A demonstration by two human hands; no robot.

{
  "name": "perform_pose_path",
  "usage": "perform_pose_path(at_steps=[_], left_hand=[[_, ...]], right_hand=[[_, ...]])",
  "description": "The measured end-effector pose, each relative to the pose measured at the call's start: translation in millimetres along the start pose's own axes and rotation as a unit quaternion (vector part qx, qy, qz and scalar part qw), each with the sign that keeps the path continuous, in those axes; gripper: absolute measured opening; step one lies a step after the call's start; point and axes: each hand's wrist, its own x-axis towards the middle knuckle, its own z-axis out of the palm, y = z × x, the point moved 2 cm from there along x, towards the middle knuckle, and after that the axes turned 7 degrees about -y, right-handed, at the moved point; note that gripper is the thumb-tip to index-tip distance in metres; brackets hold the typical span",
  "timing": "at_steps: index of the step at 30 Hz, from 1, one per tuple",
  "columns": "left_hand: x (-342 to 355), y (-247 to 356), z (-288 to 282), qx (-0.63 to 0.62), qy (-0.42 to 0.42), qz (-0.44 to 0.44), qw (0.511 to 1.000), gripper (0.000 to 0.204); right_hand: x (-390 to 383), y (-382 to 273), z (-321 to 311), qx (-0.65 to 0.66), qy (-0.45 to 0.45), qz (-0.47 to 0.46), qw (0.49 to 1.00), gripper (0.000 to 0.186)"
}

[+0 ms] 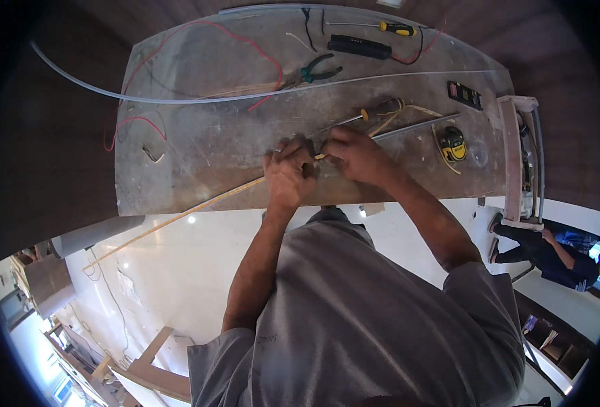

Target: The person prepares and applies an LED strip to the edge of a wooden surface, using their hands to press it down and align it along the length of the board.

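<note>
A long, thin yellow strip (198, 205) runs in from the lower left, past the bench's near edge, to my hands. My left hand (290, 175) is closed around it, fingers bent over the strip. Close beside it, my right hand (359, 156) pinches a short yellow piece of it between the two hands; the fingertips are partly hidden. Just beyond my hands lies a screwdriver (381, 108) with a dark handle and an orange collar. A grey metal bar (418, 127) extends right from behind my right hand. A pale strip (422, 110) curls near the yellow-and-black tape measure (453, 144).
On the worn bench (205, 149) lie green-handled pliers (320, 70), a black oblong device (359, 47), a yellow-black screwdriver (398, 28), a dark box (465, 95), red wire (242, 39) and a translucent strip (178, 101). A wooden tray (511, 163) stands right; a person (551, 254) is beyond it.
</note>
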Motion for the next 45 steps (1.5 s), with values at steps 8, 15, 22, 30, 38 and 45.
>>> perform_pose_path(at_steps=[8,15,22,30,38,45], left_hand=[[0.6,-5.8,0.8,-0.005,-0.018,0.000,1.000,0.017],[-1.0,-7.2,0.9,-0.009,-0.018,0.009,1.000,0.015],[4.9,6.0,-14.5,-0.072,-0.027,-0.005,0.997,0.023],[1.7,-9.4,4.4,-0.043,-0.068,0.039,0.996,0.025],[5.6,-4.8,7.1,0.008,-0.067,0.024,0.997,0.021],[7.1,-0.8,3.6,-0.001,-0.064,0.035,0.997,0.019]], right_hand=[[2.0,-3.0,3.9,-0.001,0.034,-0.026,0.999,0.021],[9.0,-0.1,5.2,0.010,-0.005,-0.011,1.000,0.025],[7.0,-3.7,1.2,0.007,0.016,-0.011,1.000,0.025],[6.9,-4.4,5.2,0.004,0.027,-0.018,0.999,0.024],[3.8,-0.2,-0.5,-0.005,-0.016,0.004,1.000,0.022],[-7.9,11.6,-7.1,-0.014,0.022,-0.015,1.000,0.026]])
